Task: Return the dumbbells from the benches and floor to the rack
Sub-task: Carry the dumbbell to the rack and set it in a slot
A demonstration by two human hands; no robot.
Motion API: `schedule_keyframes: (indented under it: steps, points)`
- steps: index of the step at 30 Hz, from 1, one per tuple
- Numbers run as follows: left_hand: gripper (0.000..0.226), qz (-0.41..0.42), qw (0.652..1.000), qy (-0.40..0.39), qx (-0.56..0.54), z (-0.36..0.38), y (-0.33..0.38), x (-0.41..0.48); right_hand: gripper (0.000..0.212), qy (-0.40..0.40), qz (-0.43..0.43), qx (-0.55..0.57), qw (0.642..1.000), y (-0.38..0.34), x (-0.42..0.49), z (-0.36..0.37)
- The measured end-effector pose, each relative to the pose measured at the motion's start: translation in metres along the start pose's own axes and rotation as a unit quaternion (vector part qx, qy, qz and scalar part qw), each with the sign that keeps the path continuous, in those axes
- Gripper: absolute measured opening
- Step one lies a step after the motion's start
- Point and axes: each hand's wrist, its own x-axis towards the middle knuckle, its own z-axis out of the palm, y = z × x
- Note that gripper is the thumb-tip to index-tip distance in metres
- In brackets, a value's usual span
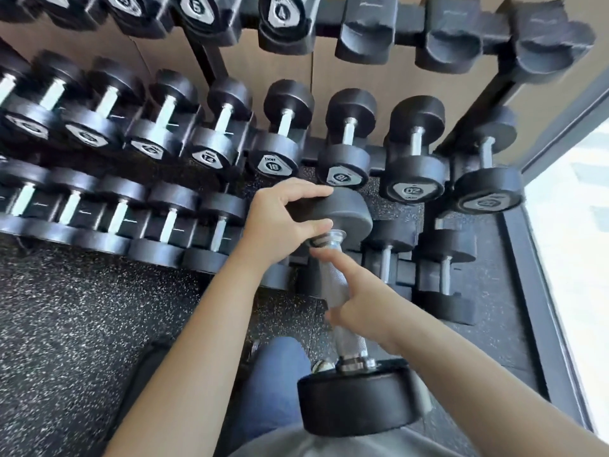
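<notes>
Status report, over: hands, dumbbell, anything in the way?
Left hand grips dumbbell by far head; right hand wraps handle. Dumbbell in the air before rack, bottom row. Nothing seen between; slot hidden.

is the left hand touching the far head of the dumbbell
Touching. The head view shows the left hand wrapped over the far head of the dumbbell, with its fingers on top and its thumb beneath.
</notes>
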Motion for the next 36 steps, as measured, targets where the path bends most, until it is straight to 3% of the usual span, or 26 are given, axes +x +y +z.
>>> schedule_keyframes:
  steps: [16, 29, 36]
  points:
    - [0.039, -0.024, 0.999, 0.0, -0.044, -0.02, -0.06, 0.138, 0.084, 0.021, 0.006, 0.027, 0.999, -0.041, 0.135, -0.058]
    - [0.038, 0.011, 0.992, -0.113, -0.057, -0.103, -0.134, 0.306, 0.079, 0.092, 0.051, 0.116, 0.988, -0.144, 0.283, -0.066]
    - [0.037, 0.063, 0.979, -0.181, -0.065, -0.105, -0.137, 0.378, 0.078, 0.167, 0.054, 0.178, 0.968, -0.17, 0.324, -0.088]
